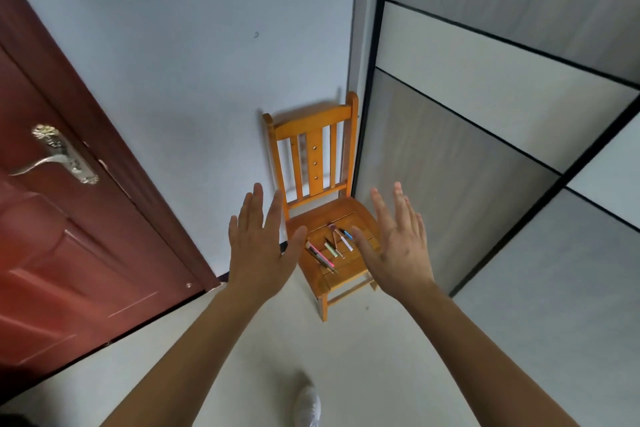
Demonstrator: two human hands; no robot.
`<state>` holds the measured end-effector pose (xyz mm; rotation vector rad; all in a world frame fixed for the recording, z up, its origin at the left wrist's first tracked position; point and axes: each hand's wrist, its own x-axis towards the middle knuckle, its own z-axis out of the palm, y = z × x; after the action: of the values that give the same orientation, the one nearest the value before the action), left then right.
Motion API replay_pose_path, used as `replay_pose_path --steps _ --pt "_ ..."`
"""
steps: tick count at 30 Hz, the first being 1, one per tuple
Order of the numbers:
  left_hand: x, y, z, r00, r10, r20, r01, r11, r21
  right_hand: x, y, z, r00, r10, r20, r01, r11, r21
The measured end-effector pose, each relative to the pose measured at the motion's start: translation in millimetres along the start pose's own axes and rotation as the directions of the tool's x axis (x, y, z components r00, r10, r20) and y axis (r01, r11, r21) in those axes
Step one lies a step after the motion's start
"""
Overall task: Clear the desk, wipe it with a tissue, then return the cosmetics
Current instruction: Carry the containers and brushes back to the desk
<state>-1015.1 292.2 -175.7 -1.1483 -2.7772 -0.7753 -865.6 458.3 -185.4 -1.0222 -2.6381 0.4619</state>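
Observation:
Several slim cosmetics, pen-like sticks in pink, green, lilac and blue, lie scattered on the seat of a small orange wooden chair that stands in the corner. My left hand is held out flat with spread fingers to the left of the seat. My right hand is stretched out the same way to the right of it. Both hands hover in the air, back side up, and hold nothing. No desk or tissue is in view.
A dark red door with a silver handle is on the left. A white wall is behind the chair and a grey panelled wardrobe on the right. A white shoe shows on the pale floor below.

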Motion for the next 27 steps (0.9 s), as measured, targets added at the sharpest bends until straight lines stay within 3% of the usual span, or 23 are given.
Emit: replay_pose_path --steps 4,11,13,16,20,24,27 --pt "83 -3 29 0.998 0.029 0.047 -0.03 0.999 0.02 75 11 10 1.0 0.014 0.018 -0.013 0.996 -0.083" --pt "206 14 93 0.987 0.156 0.024 -0.156 0.988 0.014 174 62 17 0.991 0.117 0.069 -0.11 0.989 -0.101" --pt "233 15 118 0.99 0.136 0.049 -0.137 0.99 0.027 204 81 30 0.987 0.126 0.1 -0.117 0.989 -0.095" --pt "262 11 156 0.991 0.015 0.132 -0.024 0.998 0.063 248 110 60 0.986 0.075 0.15 -0.066 0.996 -0.061" --pt "280 3 213 0.941 -0.23 0.248 0.205 0.971 0.123 301 145 110 0.96 -0.016 0.28 0.031 0.998 -0.049" --pt "277 -7 272 0.835 -0.441 0.328 0.416 0.897 0.147 332 173 172 0.907 -0.089 0.413 0.095 0.995 0.006" --pt "266 -23 319 0.731 -0.562 0.387 0.553 0.82 0.148 338 194 220 0.86 -0.04 0.509 0.05 0.999 -0.005"
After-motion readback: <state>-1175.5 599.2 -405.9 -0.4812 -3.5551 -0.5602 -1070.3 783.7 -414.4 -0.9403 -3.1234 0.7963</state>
